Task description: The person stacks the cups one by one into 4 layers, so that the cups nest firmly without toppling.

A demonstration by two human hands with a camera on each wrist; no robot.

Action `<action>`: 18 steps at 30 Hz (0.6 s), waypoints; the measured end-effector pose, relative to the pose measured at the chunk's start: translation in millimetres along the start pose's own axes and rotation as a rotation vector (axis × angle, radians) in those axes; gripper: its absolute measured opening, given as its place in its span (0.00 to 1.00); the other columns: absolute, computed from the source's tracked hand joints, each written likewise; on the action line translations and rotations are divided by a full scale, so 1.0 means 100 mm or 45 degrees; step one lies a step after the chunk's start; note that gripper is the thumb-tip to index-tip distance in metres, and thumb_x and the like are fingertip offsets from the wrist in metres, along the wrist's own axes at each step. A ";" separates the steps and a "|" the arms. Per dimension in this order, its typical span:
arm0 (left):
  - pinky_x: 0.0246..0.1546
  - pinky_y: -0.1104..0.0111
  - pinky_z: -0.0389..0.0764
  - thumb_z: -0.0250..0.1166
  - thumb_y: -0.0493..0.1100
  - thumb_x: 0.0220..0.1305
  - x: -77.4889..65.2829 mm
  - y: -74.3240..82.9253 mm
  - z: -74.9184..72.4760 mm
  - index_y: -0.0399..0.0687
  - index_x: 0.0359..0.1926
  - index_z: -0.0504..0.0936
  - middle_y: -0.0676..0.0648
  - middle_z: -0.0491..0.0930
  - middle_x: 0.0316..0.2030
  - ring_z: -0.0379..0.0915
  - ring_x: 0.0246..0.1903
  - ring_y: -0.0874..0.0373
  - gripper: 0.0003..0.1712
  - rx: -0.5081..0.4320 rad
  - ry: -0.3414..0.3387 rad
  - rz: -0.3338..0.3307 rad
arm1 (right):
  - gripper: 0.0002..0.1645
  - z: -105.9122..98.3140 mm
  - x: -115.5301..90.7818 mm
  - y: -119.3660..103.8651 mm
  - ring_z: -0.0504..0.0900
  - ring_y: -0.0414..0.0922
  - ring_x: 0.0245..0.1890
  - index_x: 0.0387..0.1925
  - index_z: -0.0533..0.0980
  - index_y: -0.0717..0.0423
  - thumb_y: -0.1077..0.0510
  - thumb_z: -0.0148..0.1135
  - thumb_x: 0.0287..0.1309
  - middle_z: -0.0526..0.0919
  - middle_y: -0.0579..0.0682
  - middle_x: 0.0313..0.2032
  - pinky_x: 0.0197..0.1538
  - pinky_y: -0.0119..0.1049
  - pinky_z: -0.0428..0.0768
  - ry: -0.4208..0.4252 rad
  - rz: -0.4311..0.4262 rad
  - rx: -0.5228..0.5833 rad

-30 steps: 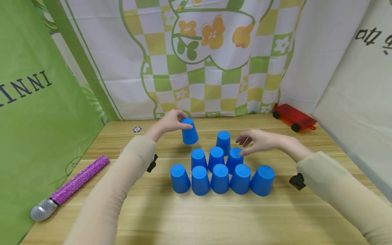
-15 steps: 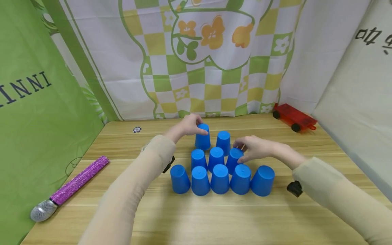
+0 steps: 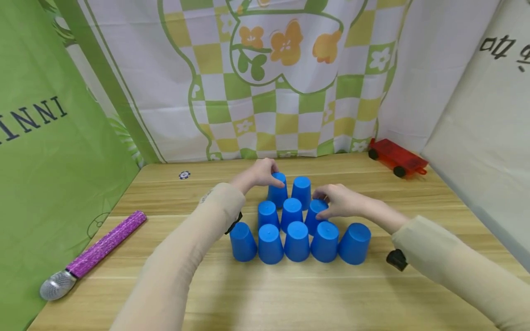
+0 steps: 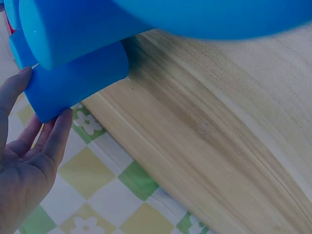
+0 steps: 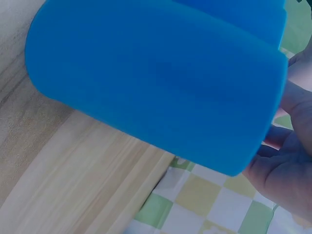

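Observation:
Upside-down blue plastic cups stand in three rows on the wooden table. My left hand (image 3: 263, 173) pinches the top of the left cup (image 3: 277, 193) in the back row, thumb on the near side. In the left wrist view its fingertips (image 4: 62, 119) lie against that cup's closed end. Beside it stands the other back cup (image 3: 301, 191). My right hand (image 3: 340, 201) has thumb and fingers around the right cup (image 3: 315, 218) of the middle row. A nearer cup (image 5: 156, 87) covers much of that grip in the right wrist view.
Several cups form the front row, including the rightmost cup (image 3: 354, 243). A purple glittery microphone (image 3: 107, 243) lies at left, and a poker chip (image 3: 184, 175) sits at the back left. A red toy car (image 3: 397, 157) stands at the back right. Printed curtains (image 3: 285, 105) hang behind the table.
My left hand has brought its cup right and down, next to the other back cup. The right hand has moved slightly left and down, closing around the middle row's right cup.

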State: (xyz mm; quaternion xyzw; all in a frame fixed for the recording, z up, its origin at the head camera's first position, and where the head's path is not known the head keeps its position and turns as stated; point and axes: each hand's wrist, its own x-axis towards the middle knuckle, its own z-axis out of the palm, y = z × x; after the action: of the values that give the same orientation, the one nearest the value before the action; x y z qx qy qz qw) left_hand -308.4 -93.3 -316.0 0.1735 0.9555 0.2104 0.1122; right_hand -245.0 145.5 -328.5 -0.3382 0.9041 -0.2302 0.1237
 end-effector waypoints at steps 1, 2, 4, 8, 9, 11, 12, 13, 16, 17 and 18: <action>0.48 0.64 0.78 0.70 0.49 0.55 0.01 0.00 0.01 0.37 0.51 0.74 0.41 0.77 0.49 0.74 0.47 0.50 0.28 0.001 -0.006 -0.002 | 0.22 0.00 0.00 0.00 0.82 0.49 0.39 0.44 0.75 0.67 0.59 0.70 0.49 0.83 0.59 0.40 0.42 0.41 0.84 0.008 0.001 -0.002; 0.48 0.64 0.78 0.69 0.48 0.55 0.01 0.00 0.02 0.37 0.51 0.74 0.41 0.77 0.48 0.74 0.47 0.50 0.27 0.001 -0.011 -0.005 | 0.22 0.01 0.00 0.00 0.82 0.49 0.38 0.43 0.75 0.67 0.59 0.71 0.49 0.83 0.59 0.39 0.41 0.41 0.84 0.015 -0.002 -0.007; 0.48 0.64 0.78 0.70 0.48 0.55 0.02 0.00 0.03 0.37 0.51 0.74 0.41 0.77 0.48 0.75 0.47 0.50 0.27 -0.001 -0.017 -0.010 | 0.21 0.01 0.00 -0.01 0.82 0.48 0.37 0.42 0.76 0.67 0.59 0.71 0.48 0.83 0.58 0.38 0.41 0.40 0.84 0.025 -0.006 -0.017; 0.48 0.64 0.78 0.70 0.48 0.55 0.02 0.01 0.04 0.37 0.50 0.74 0.41 0.77 0.48 0.75 0.47 0.51 0.27 0.004 -0.021 -0.018 | 0.22 0.01 0.00 -0.02 0.82 0.47 0.36 0.42 0.76 0.68 0.60 0.72 0.47 0.83 0.59 0.37 0.41 0.40 0.84 0.047 -0.005 -0.045; 0.48 0.64 0.78 0.70 0.49 0.55 0.02 0.01 0.04 0.37 0.51 0.74 0.41 0.77 0.48 0.75 0.47 0.51 0.27 0.006 -0.022 -0.016 | 0.22 0.01 0.00 -0.02 0.82 0.47 0.36 0.41 0.76 0.68 0.60 0.72 0.46 0.83 0.59 0.37 0.40 0.40 0.84 0.051 -0.006 -0.051; 0.48 0.64 0.78 0.70 0.49 0.54 0.03 0.01 0.05 0.37 0.50 0.74 0.41 0.78 0.48 0.75 0.47 0.50 0.27 0.012 -0.022 -0.014 | 0.21 0.01 0.00 -0.02 0.82 0.47 0.35 0.41 0.76 0.68 0.60 0.72 0.46 0.83 0.59 0.37 0.40 0.40 0.84 0.055 -0.005 -0.060; 0.48 0.64 0.78 0.70 0.49 0.54 0.03 0.01 0.05 0.37 0.50 0.74 0.41 0.78 0.48 0.75 0.47 0.50 0.28 0.015 -0.021 -0.012 | 0.21 0.01 0.00 -0.02 0.82 0.47 0.35 0.41 0.76 0.68 0.60 0.72 0.46 0.83 0.59 0.37 0.40 0.40 0.84 0.057 -0.005 -0.062; 0.48 0.64 0.78 0.70 0.49 0.54 0.03 0.01 0.05 0.37 0.50 0.74 0.41 0.77 0.48 0.74 0.47 0.50 0.28 0.014 -0.022 -0.011 | 0.21 0.01 0.00 -0.02 0.81 0.46 0.35 0.40 0.76 0.68 0.60 0.72 0.46 0.83 0.58 0.36 0.40 0.40 0.84 0.057 -0.005 -0.063; 0.48 0.64 0.78 0.70 0.49 0.54 0.04 0.00 0.07 0.38 0.50 0.74 0.41 0.77 0.48 0.74 0.47 0.51 0.27 0.015 -0.026 -0.016 | 0.20 0.02 -0.01 -0.02 0.81 0.45 0.34 0.40 0.76 0.67 0.61 0.72 0.46 0.83 0.58 0.36 0.39 0.39 0.84 0.058 -0.003 -0.064; 0.48 0.64 0.78 0.70 0.49 0.54 0.04 0.00 0.08 0.38 0.50 0.74 0.42 0.77 0.48 0.74 0.47 0.51 0.27 0.014 -0.027 -0.017 | 0.20 0.01 -0.01 -0.02 0.81 0.45 0.33 0.40 0.76 0.67 0.61 0.72 0.46 0.83 0.58 0.35 0.39 0.39 0.84 0.058 -0.003 -0.063; 0.48 0.64 0.78 0.70 0.49 0.54 0.04 -0.01 0.08 0.38 0.50 0.74 0.42 0.77 0.48 0.74 0.47 0.51 0.27 0.015 -0.027 -0.018 | 0.20 0.01 -0.01 -0.03 0.81 0.45 0.33 0.39 0.76 0.67 0.61 0.72 0.46 0.83 0.57 0.35 0.38 0.38 0.84 0.057 -0.002 -0.062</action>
State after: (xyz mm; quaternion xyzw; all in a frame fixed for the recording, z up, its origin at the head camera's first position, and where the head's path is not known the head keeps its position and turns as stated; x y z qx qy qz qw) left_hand -309.7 -89.4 -324.2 0.1696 0.9567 0.2022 0.1230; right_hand -242.2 144.2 -328.4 -0.3365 0.9117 -0.2157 0.0951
